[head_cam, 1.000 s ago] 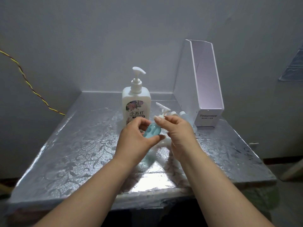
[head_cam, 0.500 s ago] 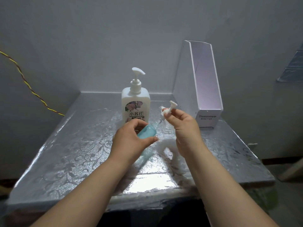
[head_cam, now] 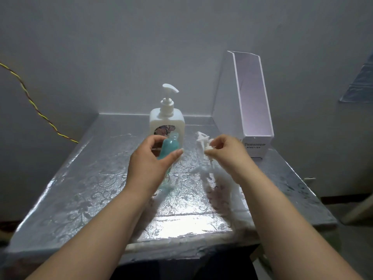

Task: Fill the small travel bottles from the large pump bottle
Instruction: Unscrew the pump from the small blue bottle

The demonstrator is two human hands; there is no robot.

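A large white pump bottle (head_cam: pixel 166 122) stands upright at the back middle of the table. My left hand (head_cam: pixel 150 161) grips a small teal travel bottle (head_cam: pixel 169 147) just in front of it, neck up and without its cap. My right hand (head_cam: pixel 226 153) pinches the small white pump cap (head_cam: pixel 203 138), held to the right of the teal bottle and apart from it. The cap's thin dip tube hangs below my fingers.
The table (head_cam: pixel 80 188) is covered in shiny silver patterned film. A white file box (head_cam: pixel 252 102) stands upright at the back right against the wall. A yellow twisted cable (head_cam: pixel 38 112) runs along the left wall.
The white pump cap has come off the teal bottle; my right hand drew it out to the right. My left hand lifted the bottle slightly and stood it more upright.
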